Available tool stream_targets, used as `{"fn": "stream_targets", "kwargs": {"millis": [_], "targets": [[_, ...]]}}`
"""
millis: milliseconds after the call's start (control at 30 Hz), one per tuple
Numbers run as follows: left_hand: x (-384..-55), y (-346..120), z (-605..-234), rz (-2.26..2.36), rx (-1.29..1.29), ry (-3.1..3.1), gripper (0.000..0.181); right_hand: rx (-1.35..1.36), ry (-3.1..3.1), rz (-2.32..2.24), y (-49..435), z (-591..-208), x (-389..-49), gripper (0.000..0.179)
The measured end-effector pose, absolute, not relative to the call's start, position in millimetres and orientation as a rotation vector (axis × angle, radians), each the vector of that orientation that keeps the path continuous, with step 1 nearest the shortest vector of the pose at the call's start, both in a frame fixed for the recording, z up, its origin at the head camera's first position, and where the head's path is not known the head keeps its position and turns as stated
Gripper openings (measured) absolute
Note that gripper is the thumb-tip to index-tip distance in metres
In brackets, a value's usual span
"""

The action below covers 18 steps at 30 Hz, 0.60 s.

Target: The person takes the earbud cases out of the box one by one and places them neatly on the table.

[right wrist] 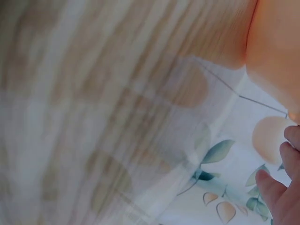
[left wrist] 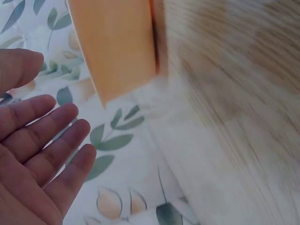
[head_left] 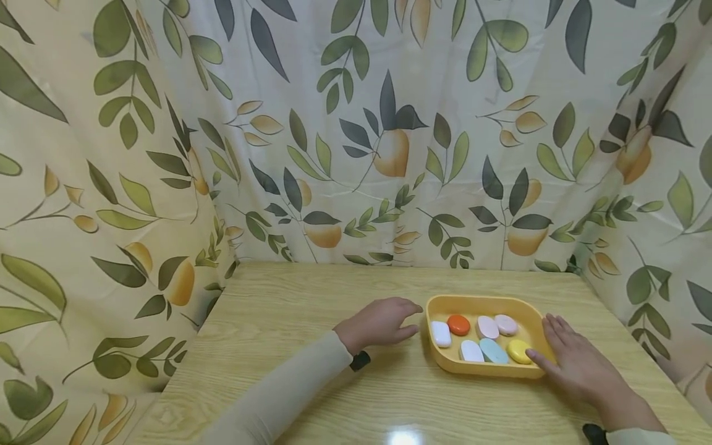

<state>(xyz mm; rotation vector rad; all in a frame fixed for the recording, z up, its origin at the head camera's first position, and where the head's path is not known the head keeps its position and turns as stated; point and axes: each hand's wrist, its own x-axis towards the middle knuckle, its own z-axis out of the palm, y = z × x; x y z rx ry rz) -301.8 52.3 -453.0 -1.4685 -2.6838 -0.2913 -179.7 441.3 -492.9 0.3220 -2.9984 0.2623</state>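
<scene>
A shallow yellow-orange tray with rounded corners stands on the table. Inside lie several small, smooth pieces that look like soap bars: an orange-red round one, a yellow one, a light blue oval, and white and pale pink ones. My left hand is just left of the tray, its fingers spread loosely toward the wall; in the left wrist view a gap separates the fingertips from the tray. At the tray's right end my right hand lies with straight fingers along the wall, thumb at the near right corner.
The wood-grain table reaches back to a leaf-and-fruit patterned curtain, which also hangs along both sides. A dark band sits on the left wrist, another on the right. Light reflects off the table's near edge.
</scene>
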Motion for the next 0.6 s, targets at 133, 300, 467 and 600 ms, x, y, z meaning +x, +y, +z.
{"fn": "stream_targets", "kwargs": {"millis": [133, 300, 467, 600], "targets": [[-305, 66, -451, -0.458, -1.458, -2.722, 0.040, 0.323, -2.996, 0.287, 440, -492, -181, 0.082], [-308, 78, -449, -0.637, -1.412, -2.741, 0.038, 0.336, -2.986, 0.343, 438, -492, -182, 0.082], [-311, 92, -447, -0.966, -1.270, -2.797, 0.037, 0.332, -3.012, 0.330, 438, -491, -182, 0.083], [-312, 103, -445, -1.411, -1.034, -2.853, 0.037, 0.325, -3.028, 0.324, 439, -487, -180, 0.084]]}}
